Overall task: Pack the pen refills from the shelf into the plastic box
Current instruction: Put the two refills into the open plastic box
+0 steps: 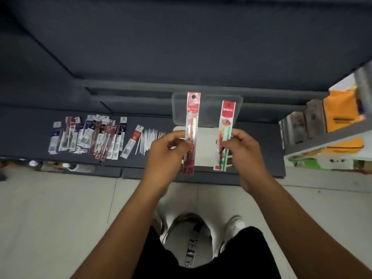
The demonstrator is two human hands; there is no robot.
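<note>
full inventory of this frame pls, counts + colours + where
red refill pack: 1, red and clear, pinched upright in left hand
red-green refill pack: 1, red, white and green, pinched upright in right hand
plastic box: 1, clear, lid open, on shelf behind both packs
refill pack pile: many, overlapping, uncountable; red, white, dark; shelf, left
loose refills: many, white, fanned beside pile
shelf: 1, dark grey
orange goods: several, rack at right
floor: light tiles
left hand: 1
right hand: 1
</note>
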